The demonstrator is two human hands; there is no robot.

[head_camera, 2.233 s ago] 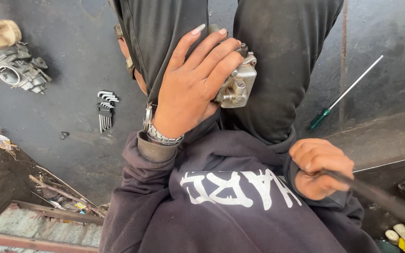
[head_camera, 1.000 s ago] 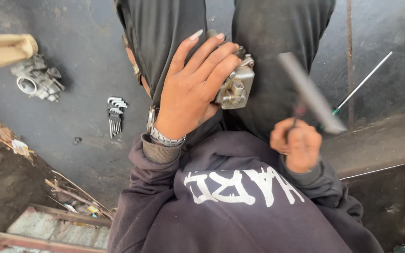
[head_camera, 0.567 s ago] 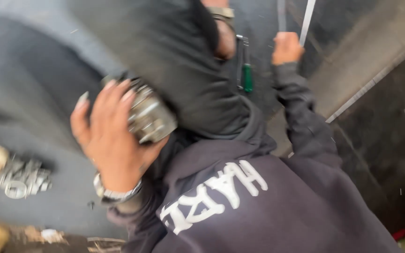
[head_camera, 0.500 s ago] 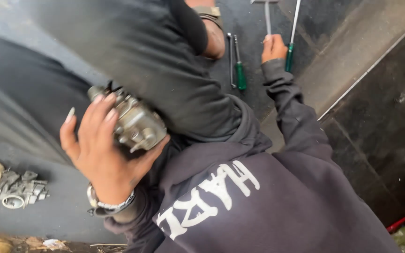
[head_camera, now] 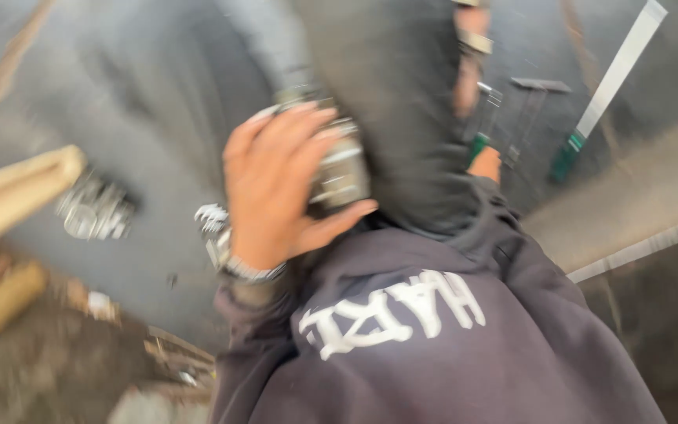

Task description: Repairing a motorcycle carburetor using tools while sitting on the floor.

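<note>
- The grey floor (head_camera: 143,102) fills the top of the view and carries everything loose; the picture is blurred, so fine detail is lost.
- Dark trouser legs (head_camera: 402,102) run down the middle, and the person's knees seem to serve as the work rest, keeping the part off the floor.
- A dark hooded top with white lettering (head_camera: 433,338) covers the lower frame, both sleeves reaching forward.
- A pale wooden board (head_camera: 17,192) juts in from the floor's left edge.
- The left hand (head_camera: 276,188) wraps a grey metal engine part (head_camera: 339,169), fingers curled over its top and thumb underneath; the grip is clamped on it, pressing it against the leg, likely to steady it.
- A second metal part (head_camera: 94,210) lies on the floor toward the left edge, just beside the board, within arm's reach.
- Three long tools lie near the floor's upper right corner: a screwdriver with a pale shaft and green handle (head_camera: 614,78), a T-handled tool (head_camera: 529,110) and a smaller green-handled screwdriver (head_camera: 482,126).
- The right hand (head_camera: 486,163) stretches out to that smaller tool's handle; only a sliver shows, so I cannot tell whether its grip is spread or pinching.
</note>
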